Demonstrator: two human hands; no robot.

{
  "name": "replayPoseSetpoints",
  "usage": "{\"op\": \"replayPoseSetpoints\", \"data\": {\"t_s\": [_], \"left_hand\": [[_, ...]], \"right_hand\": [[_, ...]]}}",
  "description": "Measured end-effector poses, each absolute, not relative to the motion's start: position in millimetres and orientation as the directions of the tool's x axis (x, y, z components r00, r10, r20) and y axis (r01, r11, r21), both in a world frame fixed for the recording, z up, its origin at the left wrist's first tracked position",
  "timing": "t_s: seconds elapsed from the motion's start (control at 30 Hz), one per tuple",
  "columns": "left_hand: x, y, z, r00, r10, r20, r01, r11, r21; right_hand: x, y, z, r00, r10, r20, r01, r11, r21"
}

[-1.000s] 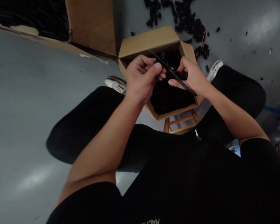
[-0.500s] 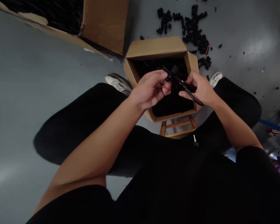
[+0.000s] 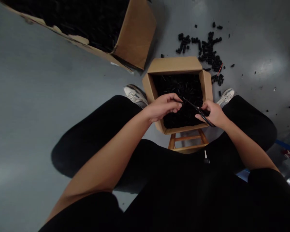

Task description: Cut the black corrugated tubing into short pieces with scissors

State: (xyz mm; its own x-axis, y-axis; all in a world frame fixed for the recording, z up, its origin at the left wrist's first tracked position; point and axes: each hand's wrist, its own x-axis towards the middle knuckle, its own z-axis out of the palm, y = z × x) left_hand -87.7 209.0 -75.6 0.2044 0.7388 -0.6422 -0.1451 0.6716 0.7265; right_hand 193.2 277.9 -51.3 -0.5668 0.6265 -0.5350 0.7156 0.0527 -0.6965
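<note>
My right hand [image 3: 214,113] grips a pair of black-handled scissors [image 3: 197,109], whose blades point up and left over the carton. My left hand [image 3: 163,108] is closed in a pinch just left of the blade tips. Between its fingertips a small black piece [image 3: 181,103] shows, mostly hidden by the fingers. Below both hands stands an open cardboard carton [image 3: 174,65]. Many short black pieces [image 3: 183,87] fill it, too dark to make out singly.
A larger cardboard box [image 3: 137,35] full of black parts stands at upper left. Loose black ribbed pieces [image 3: 211,56] lie scattered on the floor beyond the carton, with a thin red strip [image 3: 220,68] among them. A wooden stool [image 3: 187,138] is under the carton, between my legs.
The black ribbed piece that stood up by the scissors is no longer visible at the blades. My left hand and the scissors have moved slightly apart. The whole view has shifted down and right.
</note>
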Motion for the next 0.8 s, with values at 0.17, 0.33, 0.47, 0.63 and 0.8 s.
{"op": "replayPoseSetpoints", "data": {"t_s": [0.17, 0.33, 0.47, 0.63, 0.8], "left_hand": [[-101.5, 185.6, -102.5, 0.104, 0.805, -0.584, 0.862, 0.221, 0.457], [-108.0, 176.3, -130.3, 0.238, 0.503, -0.831, 0.951, 0.053, 0.305], [-111.8, 190.3, -166.4, 0.254, 0.539, -0.803, 0.894, 0.186, 0.408], [-116.5, 215.5, -206.6, 0.038, 0.637, -0.770, 0.863, 0.368, 0.347], [-129.0, 255.8, -234.9, -0.240, 0.671, -0.702, 0.737, 0.596, 0.318]], "right_hand": [[197.3, 283.5, -50.9, -0.525, 0.427, -0.737, 0.850, 0.305, -0.429], [193.9, 280.7, -49.7, -0.417, 0.225, -0.881, 0.749, 0.634, -0.193], [192.4, 277.8, -53.2, -0.404, 0.152, -0.902, 0.704, 0.682, -0.201], [183.1, 276.1, -46.0, -0.460, 0.171, -0.871, 0.681, 0.697, -0.223], [173.9, 274.4, -32.5, -0.473, 0.196, -0.859, 0.684, 0.696, -0.218]]}}
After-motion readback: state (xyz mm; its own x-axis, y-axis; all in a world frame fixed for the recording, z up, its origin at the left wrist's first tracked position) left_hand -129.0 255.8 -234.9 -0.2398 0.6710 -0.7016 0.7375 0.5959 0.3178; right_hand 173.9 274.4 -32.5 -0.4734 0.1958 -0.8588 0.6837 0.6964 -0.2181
